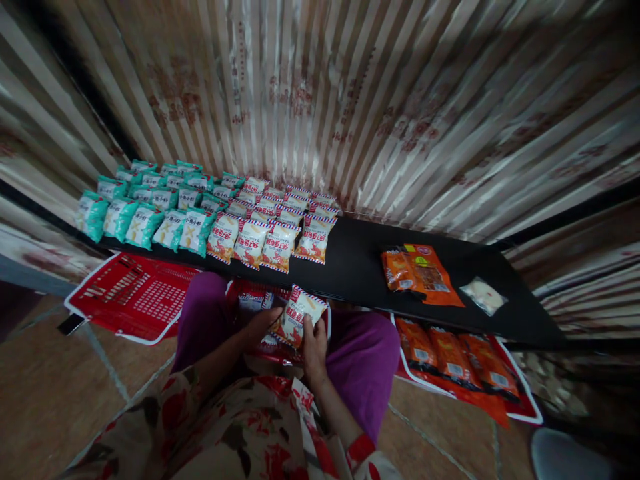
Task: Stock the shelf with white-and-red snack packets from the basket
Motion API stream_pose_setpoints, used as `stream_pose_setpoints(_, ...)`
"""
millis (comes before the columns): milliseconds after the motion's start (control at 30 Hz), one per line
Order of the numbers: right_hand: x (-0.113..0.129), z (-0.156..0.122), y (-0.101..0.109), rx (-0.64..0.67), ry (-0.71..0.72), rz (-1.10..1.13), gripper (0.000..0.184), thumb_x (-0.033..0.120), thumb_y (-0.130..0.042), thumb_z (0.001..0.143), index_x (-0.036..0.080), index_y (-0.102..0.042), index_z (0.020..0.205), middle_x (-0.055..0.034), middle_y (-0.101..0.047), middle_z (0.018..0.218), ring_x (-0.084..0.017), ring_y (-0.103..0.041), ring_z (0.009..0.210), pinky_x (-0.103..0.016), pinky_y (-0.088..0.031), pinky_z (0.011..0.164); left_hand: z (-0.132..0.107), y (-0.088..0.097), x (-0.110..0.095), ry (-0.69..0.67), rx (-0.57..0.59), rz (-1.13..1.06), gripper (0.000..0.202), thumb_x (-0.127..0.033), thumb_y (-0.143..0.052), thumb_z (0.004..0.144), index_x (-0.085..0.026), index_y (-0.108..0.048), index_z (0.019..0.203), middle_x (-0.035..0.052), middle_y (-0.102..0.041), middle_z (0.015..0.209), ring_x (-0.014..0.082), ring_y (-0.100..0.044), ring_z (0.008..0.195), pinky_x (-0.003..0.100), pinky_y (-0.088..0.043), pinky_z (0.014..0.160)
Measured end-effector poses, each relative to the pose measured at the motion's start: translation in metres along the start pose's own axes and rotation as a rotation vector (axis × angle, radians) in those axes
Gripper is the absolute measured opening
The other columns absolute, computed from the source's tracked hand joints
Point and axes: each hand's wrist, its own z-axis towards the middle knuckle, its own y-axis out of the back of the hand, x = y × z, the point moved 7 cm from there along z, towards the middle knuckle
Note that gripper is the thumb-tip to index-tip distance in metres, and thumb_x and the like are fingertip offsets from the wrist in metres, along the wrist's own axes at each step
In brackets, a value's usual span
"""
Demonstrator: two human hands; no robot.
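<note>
As both hands (pixel 263 325) (pixel 315 347) hold a packet (pixel 299 313), others (pixel 278 247) sit ahead.

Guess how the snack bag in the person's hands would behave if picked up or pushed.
The snack bag looks puffed and pillow-shaped, so it is probably light for its size and gives when squeezed. Its broad shape, without a round side, suggests it would slide rather than roll.

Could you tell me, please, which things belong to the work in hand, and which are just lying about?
Seem in use:
White packet, in left hand and right hand
Middle basket
White packets in rows
Table

Probably just lying about:
Teal packets
Orange packets
Clear packet
Left basket
Right basket
</note>
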Motion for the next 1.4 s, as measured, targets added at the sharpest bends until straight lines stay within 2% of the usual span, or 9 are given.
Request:
stream_pose_setpoints(133,0.012,0.005,0.004,-0.011,0.076,-0.007,0.047,0.052,-0.064,0.068,0.018,-0.058,0.101,-0.0035,-0.068,0.091,-0.016,-0.063,0.076,-0.026,-0.050,0.067,0.001,-0.015,-0.004,-0.052,0.044,-0.036,0.039,-0.043,-0.062,0.075,-0.015,-0.062,0.102,0.0089,-0.068,0.097,0.0246,-0.060,0.096,0.033,-0.046,0.083)
stream_pose_setpoints(300,0.023,0.009,0.007,-0.003,0.115,-0.096,0.045,0.051,-0.063,0.070,0.018,-0.061,0.100,-0.0031,-0.068,0.091,-0.017,-0.061,0.079,-0.025,-0.048,0.069,0.010,-0.021,0.005,-0.068,-0.005,-0.056,0.056,-0.050,-0.071,0.064,-0.014,-0.058,0.105,0.0092,-0.068,0.095,0.0233,-0.063,0.087,0.034,-0.048,0.080)
stream_pose_setpoints(600,0.035,0.013,0.002,0.053,0.150,-0.134,0.044,0.052,-0.062,0.071,0.020,-0.060,0.101,-0.0031,-0.068,0.095,-0.019,-0.061,0.084,-0.026,-0.048,0.073,0.014,-0.015,-0.001,-0.096,-0.158,0.011,0.052,-0.057,-0.068,0.061,-0.015,-0.058,0.090,0.0048,-0.068,0.081,0.0237,-0.063,0.082,0.032,-0.049,0.073)
stream_pose_setpoints(867,0.036,0.012,0.004,0.063,0.075,-0.101,0.048,0.053,-0.067,0.065,0.019,-0.064,0.098,-0.0042,-0.067,0.096,-0.020,-0.061,0.088,-0.026,-0.048,0.076,0.016,-0.008,-0.008,-0.129,-0.250,0.071,0.044,-0.055,-0.063,0.067,-0.017,-0.058,0.088,0.0039,-0.068,0.080,0.0240,-0.062,0.083,0.032,-0.048,0.073)
stream_pose_setpoints(1133,0.030,0.012,-0.002,0.220,0.029,-0.019,0.047,0.051,-0.071,0.063,0.019,-0.066,0.097,-0.0050,-0.070,0.094,-0.021,-0.064,0.086,-0.028,-0.050,0.076,0.020,-0.008,-0.021,-0.131,-0.273,0.054,0.046,-0.055,-0.065,0.066,-0.016,-0.059,0.089,0.0039,-0.068,0.080,0.0240,-0.062,0.085,0.030,-0.048,0.072)
stream_pose_setpoints(1400,0.029,0.025,0.004,0.220,0.076,-0.087,0.049,0.053,-0.069,0.065,0.019,-0.066,0.100,-0.0052,-0.071,0.095,-0.025,-0.064,0.088,-0.033,-0.051,0.077,0.029,-0.019,-0.025,-0.226,-0.212,-0.082,0.049,-0.057,-0.067,0.064,-0.015,-0.058,0.088,0.0025,-0.068,0.076,0.0202,-0.064,0.075,0.031,-0.050,0.073)
